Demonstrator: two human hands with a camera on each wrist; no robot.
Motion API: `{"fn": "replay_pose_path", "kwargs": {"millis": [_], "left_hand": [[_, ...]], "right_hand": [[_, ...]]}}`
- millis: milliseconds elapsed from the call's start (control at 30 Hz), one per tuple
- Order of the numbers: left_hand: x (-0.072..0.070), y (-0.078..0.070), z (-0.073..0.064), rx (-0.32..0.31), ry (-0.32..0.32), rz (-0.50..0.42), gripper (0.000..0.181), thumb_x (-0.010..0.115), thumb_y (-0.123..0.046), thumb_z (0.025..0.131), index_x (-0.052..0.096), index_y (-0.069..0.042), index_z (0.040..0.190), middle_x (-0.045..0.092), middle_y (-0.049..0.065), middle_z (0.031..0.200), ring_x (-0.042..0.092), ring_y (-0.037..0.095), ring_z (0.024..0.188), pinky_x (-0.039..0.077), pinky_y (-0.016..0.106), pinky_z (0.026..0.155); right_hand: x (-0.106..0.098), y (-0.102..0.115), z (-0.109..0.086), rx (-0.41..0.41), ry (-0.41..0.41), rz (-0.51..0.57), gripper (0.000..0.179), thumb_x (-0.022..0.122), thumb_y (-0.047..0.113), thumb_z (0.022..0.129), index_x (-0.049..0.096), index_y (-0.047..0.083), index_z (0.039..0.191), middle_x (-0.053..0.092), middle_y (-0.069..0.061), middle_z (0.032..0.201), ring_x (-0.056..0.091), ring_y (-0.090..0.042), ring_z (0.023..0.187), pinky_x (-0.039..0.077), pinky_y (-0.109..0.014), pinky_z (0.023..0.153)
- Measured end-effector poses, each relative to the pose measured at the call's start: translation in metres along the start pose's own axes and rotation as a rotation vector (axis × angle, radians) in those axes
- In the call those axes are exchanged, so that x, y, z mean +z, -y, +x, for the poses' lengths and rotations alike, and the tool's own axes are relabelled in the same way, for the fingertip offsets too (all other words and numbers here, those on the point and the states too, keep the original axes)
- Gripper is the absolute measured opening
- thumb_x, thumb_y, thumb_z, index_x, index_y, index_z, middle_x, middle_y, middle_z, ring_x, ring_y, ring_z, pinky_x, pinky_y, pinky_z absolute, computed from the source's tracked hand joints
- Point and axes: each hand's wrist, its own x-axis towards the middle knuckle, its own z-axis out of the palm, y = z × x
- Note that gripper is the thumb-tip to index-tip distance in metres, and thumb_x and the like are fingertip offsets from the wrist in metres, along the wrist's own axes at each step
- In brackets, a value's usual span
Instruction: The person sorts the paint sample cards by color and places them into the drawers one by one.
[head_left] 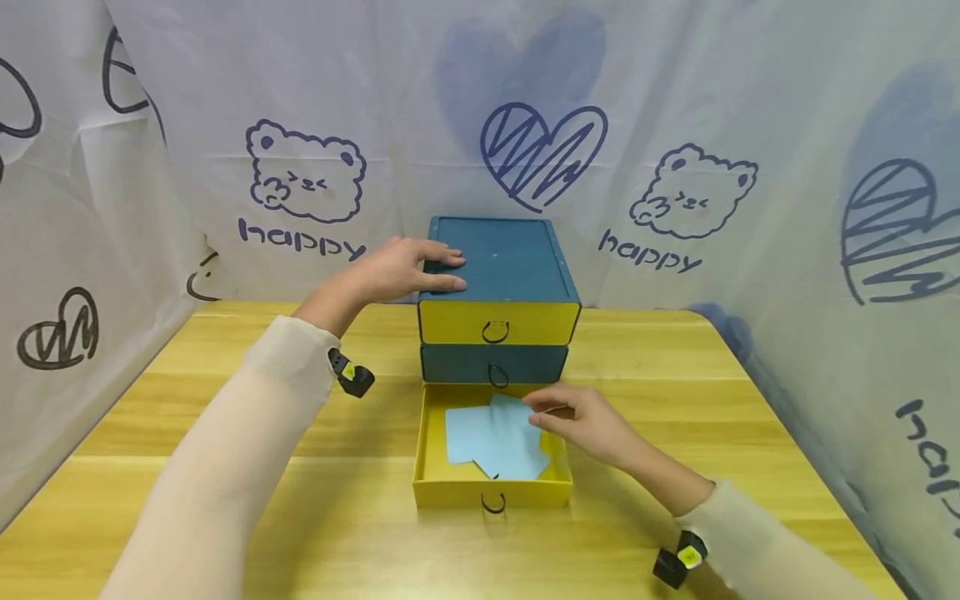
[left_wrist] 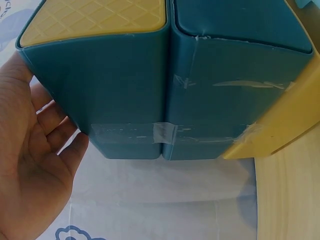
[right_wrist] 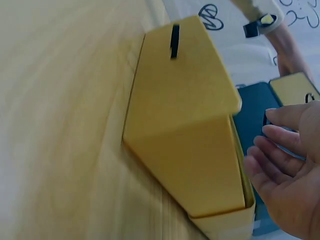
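Note:
A dark teal drawer box (head_left: pixel 517 258) stands on the table, its top unit fronted in yellow and the one beneath in teal. My left hand (head_left: pixel 405 271) rests on the box's top left edge, fingers extended over the lid. Below, a yellow drawer (head_left: pixel 491 493) is pulled out toward me. Several light blue paper pieces (head_left: pixel 498 442) overlap inside it. Over the drawer's right rear side is my right hand (head_left: pixel 585 421), thumb and fingertips apart close by the papers' upper right edge. The right wrist view shows its fingers (right_wrist: pixel 280 152) loosely bent with no paper visible between them.
Small black loop pulls (head_left: pixel 495 332) are fixed to the drawer fronts. The wooden table (head_left: pixel 352 475) extends on both sides. Behind it hangs a white curtain (head_left: pixel 420 183) with bear and heart drawings. Clear tape (left_wrist: pixel 165 132) spans two units of the box.

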Motion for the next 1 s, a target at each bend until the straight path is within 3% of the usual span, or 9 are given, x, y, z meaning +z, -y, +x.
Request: {"fn": "replay_pose_path", "kwargs": {"millis": [100,267,467,567,733,1000], "left_hand": [[-0.001,0.001,0.000,-0.001,-0.002,-0.003,0.064,0.062,-0.061,0.087,0.055,-0.027,0.141,0.041,-0.003,0.152,0.033,0.023,0.141,0.031,0.048,0.112],[-0.002,0.001,-0.001,-0.002,0.003,0.002,0.065,0.062,-0.062,0.087,0.054,-0.027,0.142,0.040,-0.003,0.152,0.032,0.023,0.142,0.030,0.048,0.112],[-0.003,0.001,-0.001,-0.002,0.006,0.005,0.065,0.061,-0.061,0.087,0.053,-0.027,0.142,0.039,-0.003,0.153,0.031,0.023,0.142,0.030,0.048,0.113],[-0.004,0.001,-0.002,-0.007,0.007,0.005,0.065,0.061,-0.062,0.087,0.053,-0.028,0.142,0.039,-0.004,0.153,0.031,0.023,0.142,0.030,0.048,0.112],[-0.005,-0.001,-0.002,-0.015,0.011,0.011,0.064,0.061,-0.062,0.088,0.053,-0.029,0.142,0.039,-0.004,0.153,0.032,0.023,0.142,0.030,0.048,0.112],[-0.002,-0.003,0.000,-0.013,0.016,0.011,0.066,0.060,-0.064,0.087,0.053,-0.029,0.142,0.039,-0.005,0.152,0.032,0.022,0.142,0.030,0.048,0.112]], "right_hand": [[0.002,0.006,-0.008,0.008,0.019,0.065,0.030,0.063,0.023,0.098,0.067,0.009,0.123,0.065,-0.014,0.119,0.064,-0.025,0.101,0.055,-0.033,0.085],[0.010,0.021,-0.026,0.059,0.050,0.238,0.027,0.062,0.023,0.098,0.067,0.008,0.120,0.066,-0.015,0.114,0.063,-0.041,0.091,0.056,-0.043,0.081],[0.018,0.032,-0.048,0.124,0.104,0.484,0.031,0.060,0.017,0.099,0.063,-0.004,0.121,0.065,-0.021,0.105,0.064,-0.025,0.087,0.056,-0.035,0.080],[0.023,0.033,-0.055,0.209,0.143,0.656,0.036,0.061,0.015,0.098,0.059,-0.012,0.122,0.066,-0.021,0.105,0.064,-0.019,0.089,0.056,-0.033,0.082],[0.035,0.027,-0.065,0.341,0.225,0.892,0.038,0.060,0.014,0.098,0.055,-0.014,0.123,0.067,-0.015,0.107,0.067,-0.018,0.093,0.055,-0.032,0.086],[0.054,0.012,-0.076,0.486,0.329,1.152,0.040,0.054,0.019,0.101,0.054,-0.011,0.127,0.068,-0.017,0.111,0.067,-0.023,0.102,0.050,-0.035,0.094]]}}
